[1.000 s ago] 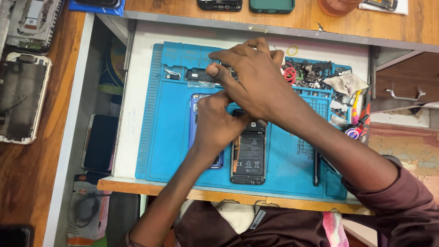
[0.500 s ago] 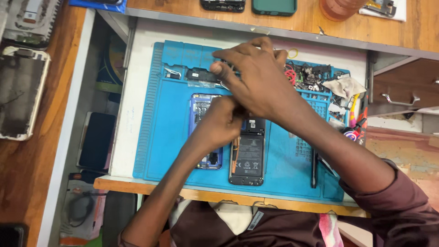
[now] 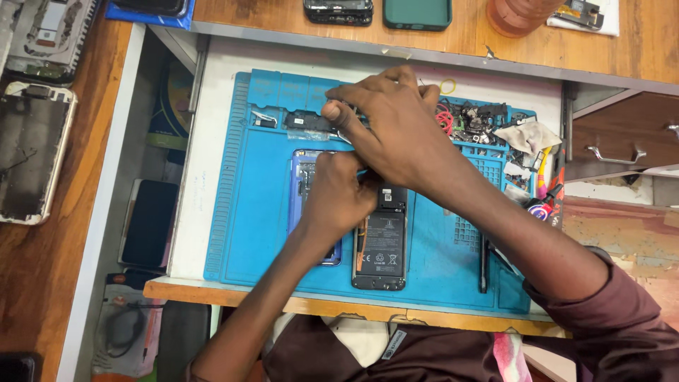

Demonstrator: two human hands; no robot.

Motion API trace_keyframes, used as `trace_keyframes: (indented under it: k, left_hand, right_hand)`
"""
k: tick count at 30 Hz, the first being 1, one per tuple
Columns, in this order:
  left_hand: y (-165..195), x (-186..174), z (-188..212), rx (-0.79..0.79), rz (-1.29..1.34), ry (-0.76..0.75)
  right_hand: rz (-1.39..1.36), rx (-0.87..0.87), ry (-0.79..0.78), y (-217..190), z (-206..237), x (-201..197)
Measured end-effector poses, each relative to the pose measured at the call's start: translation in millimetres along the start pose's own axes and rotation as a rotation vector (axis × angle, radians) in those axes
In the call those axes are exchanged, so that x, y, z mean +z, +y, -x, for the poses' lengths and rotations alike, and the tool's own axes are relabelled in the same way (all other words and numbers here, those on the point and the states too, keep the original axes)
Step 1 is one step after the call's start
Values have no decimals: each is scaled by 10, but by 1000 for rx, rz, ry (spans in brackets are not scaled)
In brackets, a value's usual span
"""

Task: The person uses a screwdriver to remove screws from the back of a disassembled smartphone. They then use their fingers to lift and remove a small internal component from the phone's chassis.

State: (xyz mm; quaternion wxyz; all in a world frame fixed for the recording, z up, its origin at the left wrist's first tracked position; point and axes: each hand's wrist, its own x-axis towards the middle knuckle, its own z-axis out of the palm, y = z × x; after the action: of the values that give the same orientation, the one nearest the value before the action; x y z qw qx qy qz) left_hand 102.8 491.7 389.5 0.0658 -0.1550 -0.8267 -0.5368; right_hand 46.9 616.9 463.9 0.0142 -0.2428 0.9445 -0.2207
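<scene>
Blue mat (image 3: 254, 233) underneath, left hand (image 3: 338, 198) fisted on opened phone (image 3: 382, 240), right hand (image 3: 389, 134) crossing above (grip hidden).

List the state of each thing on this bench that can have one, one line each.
Black opened phone: back cover off, battery exposed, flat on the blue silicone mat.
Purple phone back panel: detached, lying beside it, partly under the left hand.
Right hand: fingertips pinched at the mat's top trays.
Wooden drawer: slightly open.
Green phone case: empty, flat.
</scene>
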Motion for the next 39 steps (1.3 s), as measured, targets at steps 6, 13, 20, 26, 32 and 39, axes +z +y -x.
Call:
trace_keyframes:
  k: [6, 13, 20, 26, 32, 39]
  left_hand:
    - [-9, -59, -5, 110, 54, 134]
    - [133, 8, 30, -155, 48, 41]
    - [52, -14, 27, 89, 129, 93]
    - [-115, -5, -6, -53, 170, -129]
    - [152, -8, 76, -18, 125, 118]
    - [13, -68, -54, -89, 365, -186]
  right_hand:
    - [29, -65, 42, 1, 2, 14]
    - [-19, -83, 54, 9, -36, -1]
    - [-80, -213, 88, 9, -59, -17]
    - [-30, -121, 35, -5, -20, 4]
    - [28, -79, 32, 2, 20, 14]
    - [-15, -89, 8, 35, 24, -7]
